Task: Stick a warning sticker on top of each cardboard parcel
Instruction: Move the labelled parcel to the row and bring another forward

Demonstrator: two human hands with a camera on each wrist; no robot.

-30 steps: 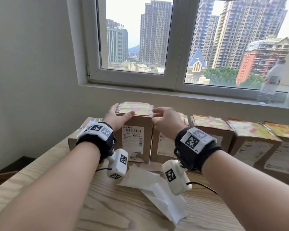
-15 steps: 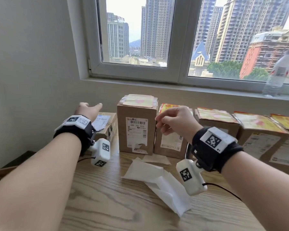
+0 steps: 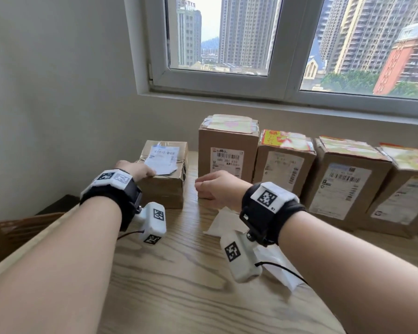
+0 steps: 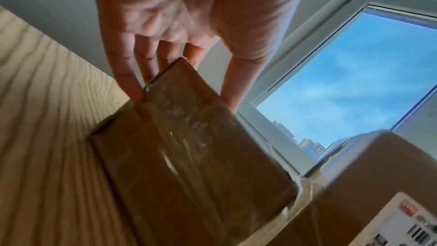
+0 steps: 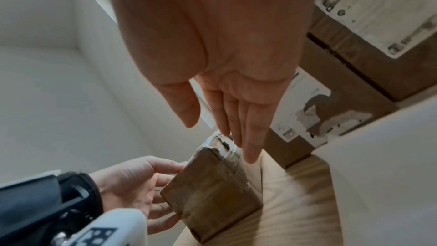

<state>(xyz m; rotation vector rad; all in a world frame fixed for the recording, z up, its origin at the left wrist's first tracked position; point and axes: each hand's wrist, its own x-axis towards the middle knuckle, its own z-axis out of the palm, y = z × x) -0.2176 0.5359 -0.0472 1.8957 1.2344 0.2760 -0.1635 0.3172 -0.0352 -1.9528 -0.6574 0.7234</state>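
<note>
Below the window (image 3: 227, 44), a row of cardboard parcels was lined up on the wooden table (image 3: 179, 297). Half a second earlier, the left hand (image 3: 135, 168) had only been reaching toward the low parcel (image 3: 164, 174) at the left end; now this parcel was gripped at its near left corner, the fingers (image 4: 127, 79) on one side and the thumb on the other. The right hand (image 3: 215, 186), which had been raised with pinched fingers beside the tall parcel (image 3: 227, 150), was lowered toward the low one, its grip open and the fingers (image 5: 250, 137) straight, just at the taped edge. Stickers were already seen on top of the tall parcel and of its neighbours, while only a shipping label (image 3: 163, 157) lay on the low parcel. It was judged that this last parcel was being taken in hand next. No sticker was seen in either hand.
</note>
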